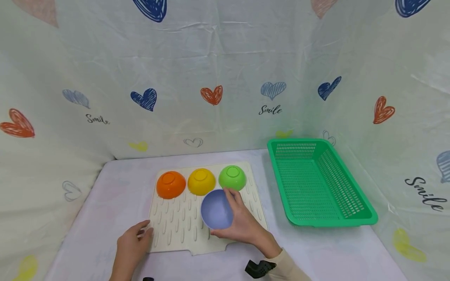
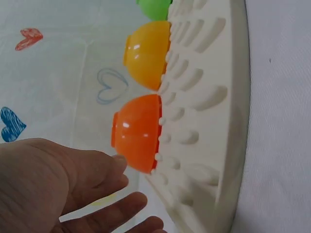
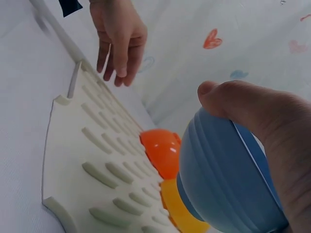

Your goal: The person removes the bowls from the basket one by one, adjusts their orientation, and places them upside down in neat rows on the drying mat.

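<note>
My right hand (image 1: 242, 222) grips a blue bowl (image 1: 216, 209) by its rim, thumb on one side and fingers on the other, with the hollow facing the head camera. In the right wrist view the blue bowl (image 3: 223, 174) is tilted above a cream drying mat (image 3: 92, 141) with raised ridges. Along the mat's far edge sit an orange bowl (image 1: 170, 185), a yellow bowl (image 1: 201, 182) and a green bowl (image 1: 232, 178), all upside down. At the mat's left edge is my left hand (image 1: 133, 244), fingers loosely bent and holding nothing.
A green plastic basket (image 1: 320, 187) with perforated walls stands right of the mat. The table (image 1: 116, 195) has a white cover. Behind and at both sides hangs a pale curtain (image 1: 239, 70) printed with hearts.
</note>
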Tool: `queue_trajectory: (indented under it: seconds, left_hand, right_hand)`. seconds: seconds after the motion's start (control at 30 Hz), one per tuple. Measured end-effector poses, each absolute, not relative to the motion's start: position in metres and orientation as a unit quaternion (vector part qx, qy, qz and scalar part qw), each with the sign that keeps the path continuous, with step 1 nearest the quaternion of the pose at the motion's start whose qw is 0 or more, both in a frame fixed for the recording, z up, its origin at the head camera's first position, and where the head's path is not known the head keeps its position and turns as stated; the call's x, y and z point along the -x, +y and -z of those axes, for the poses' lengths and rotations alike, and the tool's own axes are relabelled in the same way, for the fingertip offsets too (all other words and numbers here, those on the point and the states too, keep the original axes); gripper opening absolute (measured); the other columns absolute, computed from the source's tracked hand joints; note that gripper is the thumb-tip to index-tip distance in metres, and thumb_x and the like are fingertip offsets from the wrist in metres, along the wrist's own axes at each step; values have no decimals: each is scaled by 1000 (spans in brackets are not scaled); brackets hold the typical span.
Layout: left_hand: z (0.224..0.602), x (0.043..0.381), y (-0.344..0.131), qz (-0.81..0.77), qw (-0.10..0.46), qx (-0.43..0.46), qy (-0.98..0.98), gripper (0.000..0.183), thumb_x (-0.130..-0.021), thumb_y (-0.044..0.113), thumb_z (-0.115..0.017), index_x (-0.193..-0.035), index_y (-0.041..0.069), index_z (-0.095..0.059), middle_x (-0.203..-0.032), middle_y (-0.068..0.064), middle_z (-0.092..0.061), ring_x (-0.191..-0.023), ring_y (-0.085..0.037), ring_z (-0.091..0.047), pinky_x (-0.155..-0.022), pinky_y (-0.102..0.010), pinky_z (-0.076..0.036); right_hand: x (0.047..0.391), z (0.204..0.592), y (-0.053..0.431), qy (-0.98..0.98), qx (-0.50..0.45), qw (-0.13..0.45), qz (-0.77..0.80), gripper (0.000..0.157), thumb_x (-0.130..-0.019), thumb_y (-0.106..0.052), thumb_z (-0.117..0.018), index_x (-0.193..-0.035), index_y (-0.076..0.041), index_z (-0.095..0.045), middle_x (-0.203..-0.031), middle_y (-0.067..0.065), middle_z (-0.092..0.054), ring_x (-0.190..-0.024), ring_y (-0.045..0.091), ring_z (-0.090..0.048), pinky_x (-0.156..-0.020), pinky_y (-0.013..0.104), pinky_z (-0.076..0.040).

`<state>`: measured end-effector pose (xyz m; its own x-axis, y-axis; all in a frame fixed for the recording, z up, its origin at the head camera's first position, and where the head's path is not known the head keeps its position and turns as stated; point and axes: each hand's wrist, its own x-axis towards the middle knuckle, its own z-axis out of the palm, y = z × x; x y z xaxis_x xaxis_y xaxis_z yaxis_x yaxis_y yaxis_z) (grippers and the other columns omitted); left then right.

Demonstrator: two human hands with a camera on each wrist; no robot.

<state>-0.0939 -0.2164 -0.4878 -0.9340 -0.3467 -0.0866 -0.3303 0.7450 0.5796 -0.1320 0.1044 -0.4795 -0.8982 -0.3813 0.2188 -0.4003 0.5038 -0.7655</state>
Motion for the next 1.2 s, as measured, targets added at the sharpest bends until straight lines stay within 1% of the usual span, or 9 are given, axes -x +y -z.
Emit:
queue_trajectory:
  seconds: [0.1, 0.23, 0.4, 0.57, 0.67, 0.77, 0.9, 1.03, 1.2]
  left_hand:
    - [482, 92, -208, 330, 38, -156, -930, 38, -98, 10, -65, -132, -4, -65, -132, -33, -63, -116, -50, -65, -93, -55, -59]
    - [476, 95, -195, 381, 55, -122, -915, 37, -99, 13, -67, -134, 2, -66, -132, -25, -67, -116, -42, -68, -93, -44, -60]
    - [475, 101, -180, 446, 14, -77, -892, 39, -100, 24, -69, -134, 6, -66, -128, -16, -71, -110, -32, -73, -87, -33, -63]
    - [477, 107, -165, 534, -43, -55, -843, 49, -99, 36, -70, -135, 3, -65, -122, -17, -73, -100, -25, -76, -79, -28, -64]
    - [476, 109, -157, 584, -90, -48, -805, 54, -102, 41, -64, -138, 0, -61, -123, -20, -72, -100, -27, -75, -80, -31, -64]
    - [474, 113, -153, 619, -146, -30, -771, 63, -106, 48, -51, -140, -5, -57, -123, -22, -71, -105, -34, -74, -82, -36, -65]
    - [471, 118, -149, 635, -214, 9, -743, 80, -108, 58, -34, -142, -13, -51, -123, -26, -71, -109, -39, -73, -84, -41, -64]
    - [468, 121, -144, 633, -252, 34, -732, 85, -110, 58, -26, -143, -17, -46, -120, -28, -72, -106, -36, -74, -86, -45, -64]
    - [467, 122, -139, 635, -271, 38, -722, 90, -108, 63, -19, -148, -16, -40, -116, -27, -73, -100, -31, -76, -86, -48, -64]
  right_hand:
    - [133, 480, 105, -870, -242, 19, -429, 126, -67, -44, -95, -164, -10, -22, -161, 9, -28, -129, 33, -54, -96, 49, -58]
    - [135, 480, 106, -875, -263, 36, -404, 126, -67, -45, -95, -164, -9, -22, -160, 11, -28, -129, 32, -54, -96, 48, -58]
    - [139, 479, 108, -877, -284, 52, -383, 128, -66, -45, -95, -164, -9, -21, -158, 13, -30, -129, 31, -54, -97, 48, -58]
    - [142, 477, 107, -872, -308, 60, -376, 129, -65, -43, -97, -163, -6, -23, -157, 13, -31, -130, 30, -54, -99, 47, -58]
    - [143, 476, 105, -869, -319, 58, -373, 129, -64, -43, -97, -163, -5, -23, -159, 11, -30, -131, 29, -54, -101, 46, -57]
    - [143, 474, 103, -866, -336, 66, -363, 131, -64, -44, -98, -163, -4, -22, -160, 11, -28, -133, 29, -53, -102, 45, -56]
    - [144, 473, 101, -863, -363, 94, -339, 132, -62, -45, -99, -162, -1, -24, -159, 18, -30, -136, 32, -51, -105, 44, -55]
    - [145, 473, 99, -863, -381, 109, -314, 130, -61, -45, -99, -159, 3, -28, -158, 21, -31, -138, 33, -49, -106, 44, -55]
    - [146, 474, 96, -861, -399, 116, -292, 127, -62, -46, -98, -158, 1, -31, -158, 20, -32, -140, 31, -46, -109, 42, -52]
